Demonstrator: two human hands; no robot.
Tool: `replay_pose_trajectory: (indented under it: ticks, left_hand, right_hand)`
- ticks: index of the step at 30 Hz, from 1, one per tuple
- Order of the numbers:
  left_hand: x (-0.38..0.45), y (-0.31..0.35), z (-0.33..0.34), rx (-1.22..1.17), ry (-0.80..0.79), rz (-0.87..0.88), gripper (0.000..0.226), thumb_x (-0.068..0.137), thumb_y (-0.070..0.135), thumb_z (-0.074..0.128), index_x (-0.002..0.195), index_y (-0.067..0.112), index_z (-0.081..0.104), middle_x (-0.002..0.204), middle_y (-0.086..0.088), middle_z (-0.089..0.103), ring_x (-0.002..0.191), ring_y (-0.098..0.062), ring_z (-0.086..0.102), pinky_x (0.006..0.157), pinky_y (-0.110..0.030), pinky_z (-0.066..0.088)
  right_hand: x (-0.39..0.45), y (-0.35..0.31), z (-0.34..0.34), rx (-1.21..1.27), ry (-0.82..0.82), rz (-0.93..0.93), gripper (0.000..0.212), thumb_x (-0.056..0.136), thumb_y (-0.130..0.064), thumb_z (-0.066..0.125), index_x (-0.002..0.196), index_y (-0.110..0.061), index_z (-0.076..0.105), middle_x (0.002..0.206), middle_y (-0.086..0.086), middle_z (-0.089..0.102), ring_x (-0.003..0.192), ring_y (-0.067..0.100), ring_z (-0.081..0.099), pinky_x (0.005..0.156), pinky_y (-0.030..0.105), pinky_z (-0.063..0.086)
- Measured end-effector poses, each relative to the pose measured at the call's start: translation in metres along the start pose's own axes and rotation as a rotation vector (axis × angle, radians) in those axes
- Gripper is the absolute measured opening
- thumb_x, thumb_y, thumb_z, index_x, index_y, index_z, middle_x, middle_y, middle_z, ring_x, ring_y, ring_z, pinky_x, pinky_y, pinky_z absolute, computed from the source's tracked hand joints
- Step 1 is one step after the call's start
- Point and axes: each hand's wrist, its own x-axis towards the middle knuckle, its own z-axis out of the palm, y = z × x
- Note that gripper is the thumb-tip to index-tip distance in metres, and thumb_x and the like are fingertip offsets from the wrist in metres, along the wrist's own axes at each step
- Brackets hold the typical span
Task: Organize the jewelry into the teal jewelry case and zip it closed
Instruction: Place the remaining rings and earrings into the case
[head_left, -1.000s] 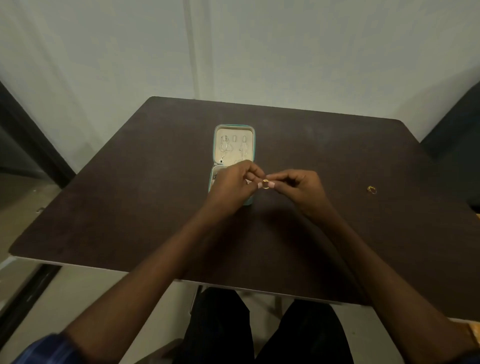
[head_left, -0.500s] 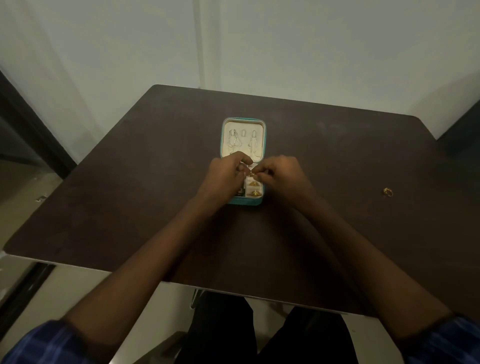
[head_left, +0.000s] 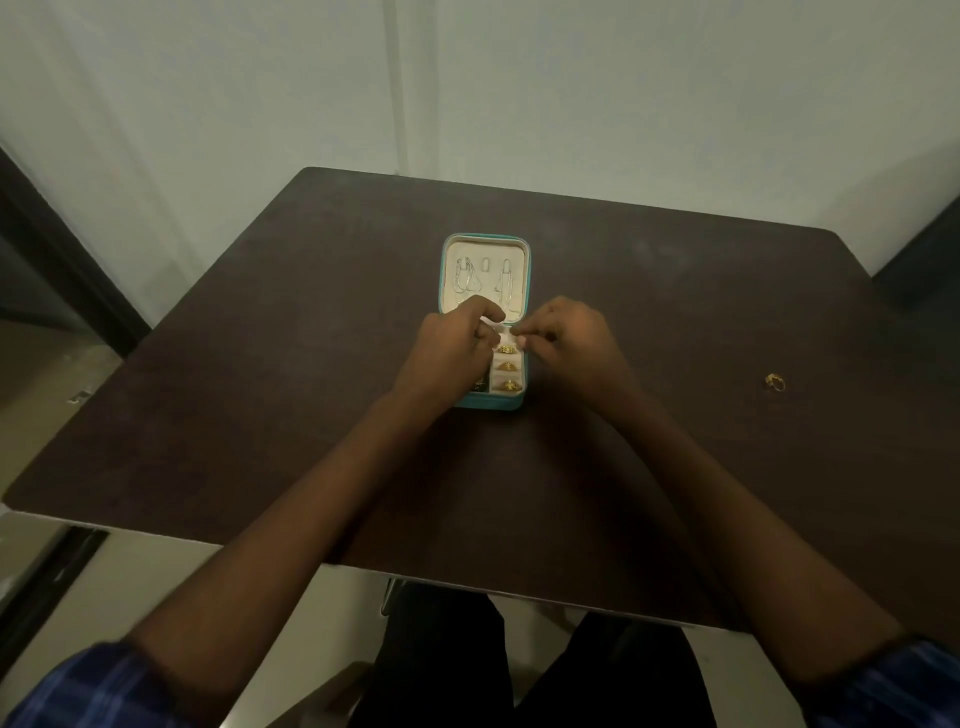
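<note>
The teal jewelry case (head_left: 486, 402) lies open in the middle of the table, with silver chains (head_left: 467, 280) hung in its cream lid. Three gold rings sit in the ring slots on the right side of its tray; the topmost gold ring (head_left: 507, 349) is right under my fingertips. My right hand (head_left: 561, 338) has thumb and forefinger pinched together at that ring's upper edge. My left hand (head_left: 452, 343) covers the tray's left half, its curled fingers and thumb pinching the cream padding beside the ring. Another loose gold ring (head_left: 775, 382) lies on the table far to the right.
The dark brown table (head_left: 260, 389) stands against a pale wall. Its front edge runs just above my lap. A dark door frame is at the left and a dark object at the far right corner.
Both hands carried the ring from in front of the case to above the tray. It now sits in the top ring slot, with my fingertips still at it.
</note>
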Motion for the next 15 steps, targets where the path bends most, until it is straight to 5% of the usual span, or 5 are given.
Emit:
replay_pose_trajectory:
  ticks: [5,8,15]
  left_hand:
    - [-0.002,0.015,0.005,-0.024,0.022,0.036,0.022,0.089,0.011,0.052,0.109,0.017,0.059,0.098,-0.002,0.069,0.091,-0.016,0.063,0.081,-0.031,0.052]
    - [-0.001,0.034,0.018,-0.012,0.024,0.101,0.020,0.089,0.014,0.055,0.108,0.015,0.060,0.097,0.001,0.067,0.091,-0.012,0.060,0.078,-0.022,0.045]
    - [0.018,0.101,0.084,0.052,-0.101,0.233,0.019,0.085,0.016,0.063,0.101,0.010,0.070,0.097,-0.006,0.072,0.091,-0.018,0.064,0.080,-0.023,0.041]
  right_hand:
    - [-0.024,0.024,-0.022,-0.033,0.106,0.088,0.019,0.087,-0.012,0.060,0.103,-0.009,0.071,0.093,0.010,0.069,0.085,0.019,0.057,0.072,0.023,0.035]
    - [-0.049,0.047,-0.043,-0.081,0.130,0.171,0.016,0.083,-0.010,0.064,0.096,-0.009,0.074,0.088,0.012,0.070,0.083,0.028,0.061,0.068,0.019,0.030]
    - [-0.130,0.104,-0.101,-0.116,0.157,0.425,0.020,0.086,-0.014,0.063,0.104,-0.011,0.071,0.100,0.010,0.068,0.085,0.018,0.059,0.073,0.020,0.036]
